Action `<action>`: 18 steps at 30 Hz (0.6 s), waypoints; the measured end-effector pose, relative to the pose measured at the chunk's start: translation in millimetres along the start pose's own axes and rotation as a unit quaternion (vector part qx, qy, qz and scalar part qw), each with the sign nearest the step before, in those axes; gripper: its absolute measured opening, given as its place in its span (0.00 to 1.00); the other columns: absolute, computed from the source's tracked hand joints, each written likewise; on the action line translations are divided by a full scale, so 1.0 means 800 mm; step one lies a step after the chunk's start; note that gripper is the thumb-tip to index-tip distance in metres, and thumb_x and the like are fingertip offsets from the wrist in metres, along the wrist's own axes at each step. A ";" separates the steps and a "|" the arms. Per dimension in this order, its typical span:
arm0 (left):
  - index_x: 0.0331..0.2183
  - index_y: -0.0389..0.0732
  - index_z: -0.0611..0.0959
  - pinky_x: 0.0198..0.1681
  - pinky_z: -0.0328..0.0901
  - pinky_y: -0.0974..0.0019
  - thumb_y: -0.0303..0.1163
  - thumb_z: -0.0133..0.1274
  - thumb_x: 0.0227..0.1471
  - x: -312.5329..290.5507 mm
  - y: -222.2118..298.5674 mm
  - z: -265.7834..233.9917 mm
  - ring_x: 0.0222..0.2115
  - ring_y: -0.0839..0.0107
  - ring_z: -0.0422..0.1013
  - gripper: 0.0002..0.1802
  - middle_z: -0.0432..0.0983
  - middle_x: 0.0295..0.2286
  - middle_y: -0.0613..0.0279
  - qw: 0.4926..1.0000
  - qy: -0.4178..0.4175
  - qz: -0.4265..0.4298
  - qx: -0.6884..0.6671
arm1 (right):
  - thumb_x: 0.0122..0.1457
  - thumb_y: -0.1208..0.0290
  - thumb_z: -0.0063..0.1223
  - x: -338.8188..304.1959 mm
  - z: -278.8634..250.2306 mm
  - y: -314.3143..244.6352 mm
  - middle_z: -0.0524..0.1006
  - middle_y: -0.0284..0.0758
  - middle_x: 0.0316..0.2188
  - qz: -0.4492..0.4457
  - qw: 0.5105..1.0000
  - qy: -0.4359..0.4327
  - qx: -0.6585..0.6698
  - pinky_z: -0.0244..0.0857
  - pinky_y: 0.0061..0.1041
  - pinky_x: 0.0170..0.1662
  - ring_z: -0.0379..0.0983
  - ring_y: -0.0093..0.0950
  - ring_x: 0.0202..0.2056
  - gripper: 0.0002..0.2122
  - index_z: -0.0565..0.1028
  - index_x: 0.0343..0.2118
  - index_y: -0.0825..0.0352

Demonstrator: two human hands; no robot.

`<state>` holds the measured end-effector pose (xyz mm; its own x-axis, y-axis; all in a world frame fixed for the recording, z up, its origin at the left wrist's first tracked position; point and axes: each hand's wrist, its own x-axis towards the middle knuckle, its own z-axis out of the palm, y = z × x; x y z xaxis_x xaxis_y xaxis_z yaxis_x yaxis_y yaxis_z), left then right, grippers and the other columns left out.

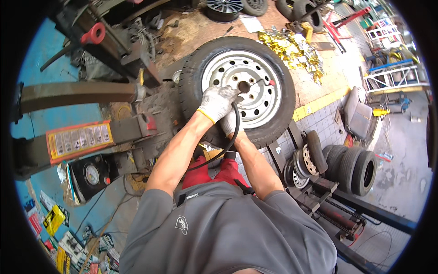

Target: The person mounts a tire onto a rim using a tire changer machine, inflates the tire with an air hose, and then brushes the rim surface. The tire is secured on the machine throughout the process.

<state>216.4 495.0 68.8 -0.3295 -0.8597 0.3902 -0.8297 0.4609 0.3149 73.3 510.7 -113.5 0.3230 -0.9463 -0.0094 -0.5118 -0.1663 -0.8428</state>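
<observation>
A tyre [190,75] on a pale steel wheel [266,106] lies flat before me. My left hand [217,103], in a whitish knitted glove, is closed beside the hub hole at the upper end of a black hose [233,142]. Close under it is my right hand [229,124], gloved too and curled, its fingers mostly hidden by the left hand and the hose. The hose bends down past my right wrist toward my red trousers. A small red piece [272,82] with a thin dark line shows at the wheel's right side.
At left stand a machine arm [77,97] and a round gauge [92,174]. Crumpled gold foil [292,48] lies beyond the tyre. Several tyres [349,170] and bare wheels [305,160] stand at right, near a seat [357,114]. Packets [54,220] litter the lower left.
</observation>
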 end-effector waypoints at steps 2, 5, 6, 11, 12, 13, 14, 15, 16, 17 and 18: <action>0.42 0.46 0.89 0.39 0.77 0.54 0.32 0.57 0.54 0.002 0.000 0.002 0.36 0.59 0.84 0.13 0.86 0.35 0.59 0.997 -0.062 -0.031 0.026 | 0.75 0.74 0.42 -0.002 -0.010 -0.028 0.81 0.47 0.52 -0.028 1.000 0.006 -0.009 0.68 0.31 0.62 0.77 0.34 0.55 0.15 0.74 0.59 0.70; 0.39 0.44 0.88 0.38 0.76 0.51 0.38 0.57 0.60 -0.007 -0.012 -0.001 0.35 0.52 0.83 0.11 0.86 0.35 0.52 0.997 -0.065 -0.046 0.009 | 0.72 0.62 0.52 -0.008 -0.079 -0.098 0.84 0.48 0.39 -0.005 0.992 -0.001 -0.125 0.75 0.41 0.49 0.83 0.46 0.42 0.16 0.78 0.54 0.66; 0.38 0.43 0.88 0.39 0.75 0.50 0.39 0.57 0.62 0.005 -0.004 -0.016 0.36 0.50 0.83 0.12 0.86 0.34 0.51 0.991 -0.112 -0.073 -0.007 | 0.71 0.59 0.54 -0.004 -0.107 -0.099 0.84 0.49 0.37 0.046 0.995 -0.012 -0.086 0.75 0.44 0.47 0.83 0.49 0.40 0.17 0.78 0.54 0.65; 0.37 0.46 0.88 0.40 0.74 0.49 0.41 0.58 0.62 0.003 -0.018 -0.007 0.36 0.49 0.82 0.11 0.85 0.32 0.51 0.991 -0.122 -0.055 -0.012 | 0.78 0.43 0.33 0.020 -0.272 -0.258 0.83 0.32 0.30 0.003 0.918 0.030 0.396 0.69 0.22 0.32 0.75 0.19 0.26 0.32 0.73 0.65 0.69; 0.37 0.46 0.88 0.40 0.74 0.49 0.41 0.58 0.62 0.009 -0.015 -0.009 0.36 0.49 0.82 0.10 0.85 0.32 0.51 0.990 -0.135 -0.046 -0.013 | 0.77 0.44 0.37 0.029 -0.292 -0.267 0.83 0.31 0.30 -0.036 0.927 -0.057 0.369 0.67 0.22 0.31 0.73 0.17 0.27 0.30 0.79 0.59 0.67; 0.37 0.45 0.88 0.42 0.75 0.47 0.33 0.55 0.58 0.018 -0.001 -0.028 0.37 0.48 0.83 0.09 0.86 0.33 0.50 0.984 -0.166 -0.057 -0.012 | 0.77 0.46 0.39 0.034 -0.301 -0.288 0.83 0.31 0.30 -0.048 0.956 -0.099 0.272 0.67 0.23 0.31 0.73 0.18 0.27 0.28 0.82 0.55 0.67; 0.37 0.44 0.88 0.42 0.75 0.46 0.33 0.56 0.58 0.017 -0.001 -0.025 0.37 0.47 0.82 0.09 0.86 0.33 0.50 0.984 -0.164 -0.062 -0.023 | 0.77 0.47 0.42 0.038 -0.304 -0.303 0.83 0.31 0.30 -0.059 0.973 -0.140 0.172 0.66 0.24 0.31 0.73 0.18 0.27 0.27 0.84 0.51 0.66; 0.36 0.44 0.88 0.42 0.74 0.46 0.34 0.55 0.59 0.013 -0.009 -0.020 0.37 0.47 0.82 0.09 0.86 0.33 0.49 0.987 -0.151 -0.054 -0.024 | 0.75 0.48 0.47 0.048 -0.298 -0.303 0.84 0.31 0.31 -0.042 0.980 -0.128 0.145 0.66 0.25 0.31 0.71 0.20 0.26 0.24 0.86 0.46 0.66; 0.36 0.44 0.88 0.41 0.74 0.46 0.35 0.55 0.60 0.013 -0.014 -0.020 0.37 0.47 0.82 0.09 0.85 0.32 0.49 0.989 -0.136 -0.047 -0.030 | 0.75 0.49 0.47 0.050 -0.301 -0.306 0.84 0.32 0.32 -0.052 0.984 -0.128 0.108 0.67 0.26 0.32 0.72 0.21 0.27 0.24 0.85 0.47 0.67; 0.37 0.45 0.87 0.41 0.74 0.47 0.38 0.56 0.62 0.012 -0.016 -0.018 0.37 0.48 0.82 0.10 0.85 0.33 0.51 0.986 -0.156 -0.057 -0.017 | 0.75 0.48 0.47 0.053 -0.299 -0.302 0.84 0.34 0.32 -0.044 0.980 -0.145 0.130 0.68 0.28 0.32 0.73 0.21 0.27 0.25 0.85 0.46 0.68; 0.38 0.45 0.88 0.41 0.75 0.49 0.40 0.56 0.63 0.010 -0.015 -0.021 0.37 0.50 0.82 0.11 0.86 0.34 0.52 0.987 -0.153 -0.056 -0.011 | 0.75 0.48 0.47 0.053 -0.293 -0.309 0.84 0.36 0.32 -0.037 0.973 -0.166 0.156 0.68 0.29 0.33 0.74 0.22 0.27 0.25 0.85 0.46 0.68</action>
<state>230.8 486.2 82.7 -0.3588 -0.9305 0.0741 -0.8602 0.3604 0.3607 26.8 446.4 220.8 0.6154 -0.7849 -0.0726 -0.2285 -0.0895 -0.9694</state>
